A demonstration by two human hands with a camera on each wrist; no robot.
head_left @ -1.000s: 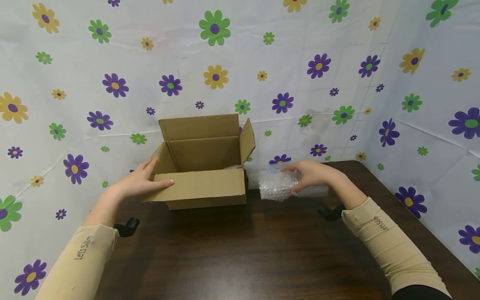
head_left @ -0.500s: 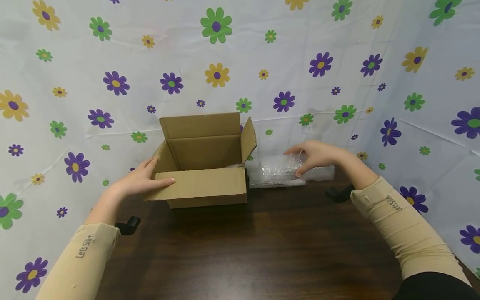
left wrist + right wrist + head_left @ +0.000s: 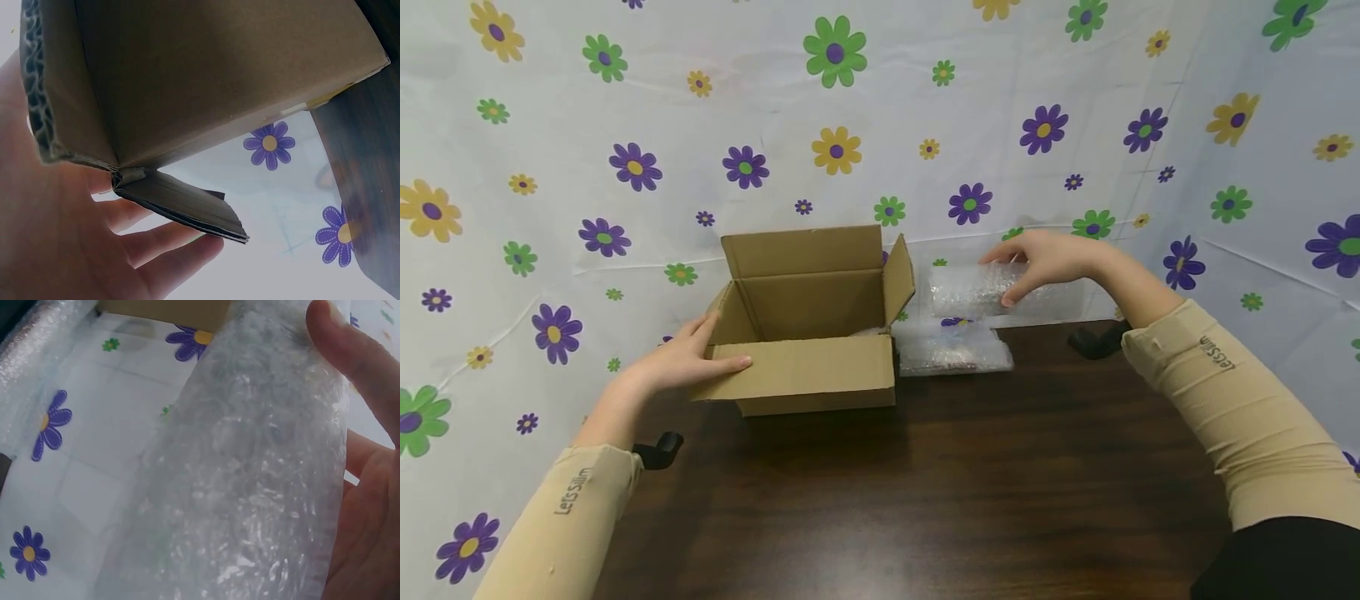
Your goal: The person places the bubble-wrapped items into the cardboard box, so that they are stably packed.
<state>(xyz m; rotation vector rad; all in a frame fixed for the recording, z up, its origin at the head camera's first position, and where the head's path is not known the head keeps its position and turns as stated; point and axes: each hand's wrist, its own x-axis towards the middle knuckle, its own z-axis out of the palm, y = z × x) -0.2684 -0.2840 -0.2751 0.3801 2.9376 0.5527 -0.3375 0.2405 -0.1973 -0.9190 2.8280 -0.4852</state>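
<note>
box: floor hidden by its front flap; only a sliver of clear plastic inside shows, kind undetermined. held wrap: cut off by the right wrist view's bottom edge; contents not discernible. right hand: cut by that view's right edge, fingertips other than the thumb's hidden behind the wrap. lower wrap: contents indistinct. left hand: cut by the left wrist view's left edge.

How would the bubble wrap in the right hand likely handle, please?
The bubble wrap probably yields when squeezed, given its crinkled surface. Its shiny plastic may feel slippery. It seems fairly stiff, extending past the right hand without visible sagging.
</note>
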